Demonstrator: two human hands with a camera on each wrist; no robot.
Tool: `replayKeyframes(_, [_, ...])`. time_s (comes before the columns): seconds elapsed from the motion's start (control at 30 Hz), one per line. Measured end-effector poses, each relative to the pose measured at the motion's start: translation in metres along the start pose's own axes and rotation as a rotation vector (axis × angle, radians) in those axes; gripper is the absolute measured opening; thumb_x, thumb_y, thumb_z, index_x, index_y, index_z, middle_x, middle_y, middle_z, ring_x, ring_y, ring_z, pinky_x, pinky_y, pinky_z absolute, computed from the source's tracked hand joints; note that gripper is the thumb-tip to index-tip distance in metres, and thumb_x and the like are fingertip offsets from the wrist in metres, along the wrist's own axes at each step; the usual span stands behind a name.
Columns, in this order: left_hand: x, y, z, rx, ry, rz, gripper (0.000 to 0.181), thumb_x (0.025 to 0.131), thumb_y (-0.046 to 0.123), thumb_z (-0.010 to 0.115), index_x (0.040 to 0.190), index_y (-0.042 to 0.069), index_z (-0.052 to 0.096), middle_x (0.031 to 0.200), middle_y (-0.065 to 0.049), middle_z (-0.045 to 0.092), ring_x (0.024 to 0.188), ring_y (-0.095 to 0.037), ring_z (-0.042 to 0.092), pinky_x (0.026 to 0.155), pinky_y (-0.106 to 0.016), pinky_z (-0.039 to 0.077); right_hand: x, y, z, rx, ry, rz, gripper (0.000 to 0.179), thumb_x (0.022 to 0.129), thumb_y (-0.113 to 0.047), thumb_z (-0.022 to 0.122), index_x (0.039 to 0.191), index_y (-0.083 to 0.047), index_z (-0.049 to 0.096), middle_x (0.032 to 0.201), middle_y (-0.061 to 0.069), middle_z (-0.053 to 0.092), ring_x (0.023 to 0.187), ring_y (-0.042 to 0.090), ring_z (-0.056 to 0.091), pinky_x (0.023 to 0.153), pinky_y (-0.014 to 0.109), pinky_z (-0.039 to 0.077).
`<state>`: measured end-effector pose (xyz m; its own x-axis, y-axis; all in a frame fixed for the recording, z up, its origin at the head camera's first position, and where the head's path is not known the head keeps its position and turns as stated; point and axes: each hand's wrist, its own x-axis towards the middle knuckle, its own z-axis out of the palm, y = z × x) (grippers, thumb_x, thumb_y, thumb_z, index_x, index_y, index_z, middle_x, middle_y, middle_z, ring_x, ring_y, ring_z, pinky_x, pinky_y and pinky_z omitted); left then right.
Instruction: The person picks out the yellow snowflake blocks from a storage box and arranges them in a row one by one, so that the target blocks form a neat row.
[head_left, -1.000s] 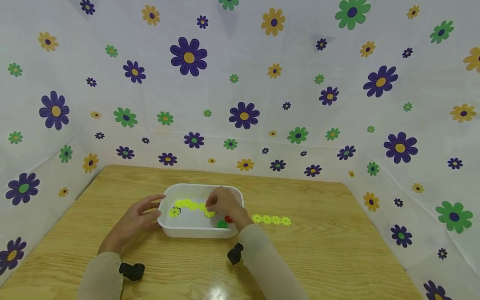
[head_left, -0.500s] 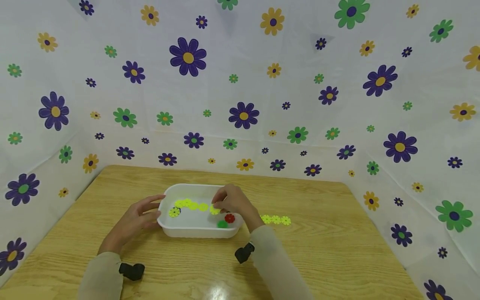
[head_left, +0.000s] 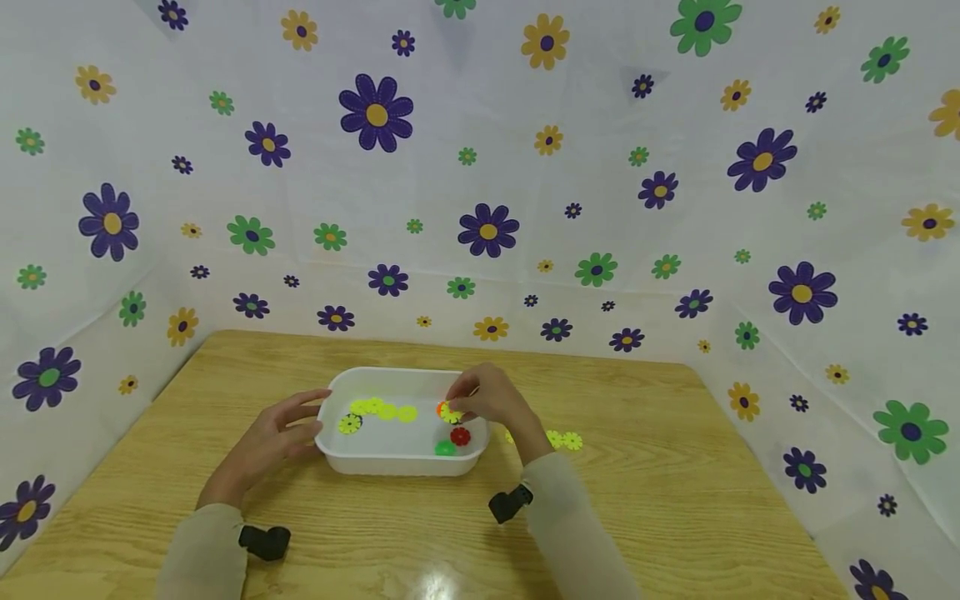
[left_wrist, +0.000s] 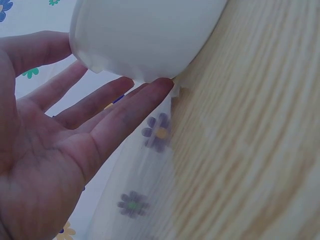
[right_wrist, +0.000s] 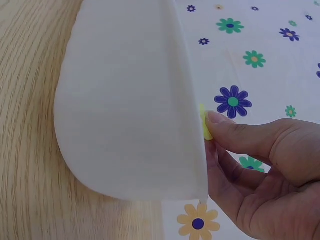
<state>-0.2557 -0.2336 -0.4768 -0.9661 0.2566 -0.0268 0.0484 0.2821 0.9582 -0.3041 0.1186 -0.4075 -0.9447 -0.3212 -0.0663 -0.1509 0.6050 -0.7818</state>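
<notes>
A white plastic bin [head_left: 397,465] stands on the table. My left hand [head_left: 268,432] touches its left end; in the left wrist view its fingers [left_wrist: 112,117] are stretched out against the bin's wall. Over the right part of the bin, my right hand [head_left: 491,396] pinches a yellow snowflake disc [right_wrist: 208,127] between thumb and fingers, right at the rim in the right wrist view. An orange piece [head_left: 440,408] shows beside that disc. Inside the bin are a line of yellow discs [head_left: 386,412], another yellow disc [head_left: 349,424], a red disc [head_left: 460,437] and a green one [head_left: 445,448].
A row of yellow discs [head_left: 564,440] lies on the wooden table [head_left: 645,500] to the right of the bin, partly behind the right wrist. White cloth [head_left: 435,175] printed with flowers hangs behind the table and along both sides. Each wrist wears a black camera [head_left: 264,542].
My right hand has moved to the right inside the bin with the yellow disc, away from the line of discs. The red disc is now uncovered. My left hand stays at the bin's end.
</notes>
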Motion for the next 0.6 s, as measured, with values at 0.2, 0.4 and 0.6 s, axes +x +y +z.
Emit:
replayKeyframes(0.2, [0.000,0.002,0.000,-0.008,-0.011,-0.006,0.063,0.104,0.029,0.060,0.160,0.014,0.035,0.164,-0.027,0.033,0.141,-0.050,0.047,0.100,-0.044,0.060,-0.008,0.004,-0.009,-0.004,0.017,0.012,0.007,0.092,-0.005,0.075,0.098,-0.002,0.078,0.095,0.012,0.074,0.074,0.019,0.071,0.070,0.029,0.065])
replayKeyframes(0.4, [-0.001,0.001,0.001,-0.009,-0.012,0.015,0.061,0.105,0.026,0.059,0.160,0.013,0.036,0.163,-0.028,0.034,0.140,-0.052,0.048,0.098,-0.041,0.062,-0.014,0.005,-0.017,-0.002,0.037,0.053,0.007,0.093,-0.006,0.075,0.099,-0.004,0.078,0.097,0.011,0.074,0.075,0.018,0.070,0.072,0.029,0.065])
replayKeyframes(0.6, [-0.001,0.002,0.001,-0.009,-0.012,0.014,0.061,0.105,0.025,0.058,0.160,0.012,0.034,0.163,-0.029,0.034,0.141,-0.052,0.047,0.097,-0.041,0.062,-0.019,0.007,-0.026,0.021,0.048,0.085,0.008,0.093,-0.004,0.074,0.100,-0.003,0.077,0.099,0.012,0.074,0.079,0.020,0.071,0.078,0.035,0.066])
